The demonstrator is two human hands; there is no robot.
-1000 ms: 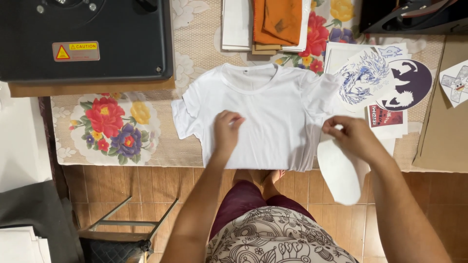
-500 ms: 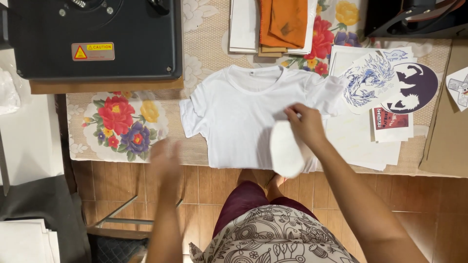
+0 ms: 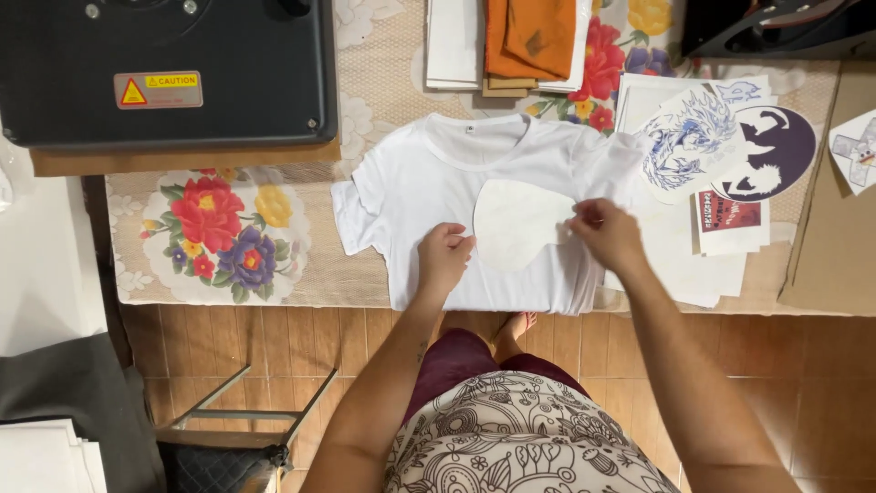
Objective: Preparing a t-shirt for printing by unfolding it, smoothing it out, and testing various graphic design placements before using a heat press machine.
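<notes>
A white T-shirt (image 3: 429,183) lies flat on a table covered with a floral cloth (image 3: 219,237). On the shirt's chest rests a white rounded paper cut-out (image 3: 516,224). My left hand (image 3: 444,258) pinches the cut-out's left edge. My right hand (image 3: 607,236) pinches its right edge. Both hands hold the paper flat against the shirt.
A black heat press (image 3: 164,68) stands at the back left. Folded white and orange fabrics (image 3: 511,41) lie behind the shirt. Printed picture cut-outs (image 3: 721,151) and white sheets lie to the right, beside a brown cardboard sheet (image 3: 835,246). A metal stool frame (image 3: 246,420) stands on the tiled floor.
My right hand carried the white cut-out from the shirt's right side onto its chest. My left hand left the shirt, dropped down, then came back up to the cut-out's left edge.
</notes>
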